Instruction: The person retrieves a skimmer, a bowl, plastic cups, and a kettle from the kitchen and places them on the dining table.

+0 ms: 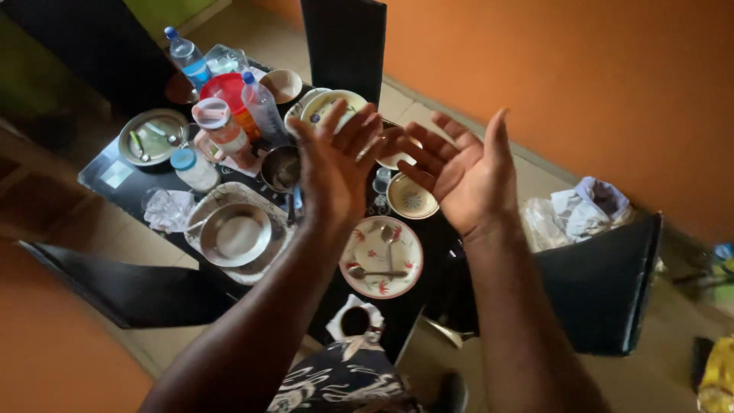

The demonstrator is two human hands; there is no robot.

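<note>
A person is holding both bare hands up over a crowded dark tabletop [115,182], palms facing each other, close together but not touching. The left hand [336,164] and the right hand [462,180] are each showing a wide-open grip — fingers spread, holding nothing. Below and between them, a floral plate [397,275] is lying with two spoons [380,272] on it, and a small patterned bowl [413,200] is sitting just beyond. To the left, a metal bowl [235,233] is resting on a tray — plastic bottles [264,107] are standing farther back.
</note>
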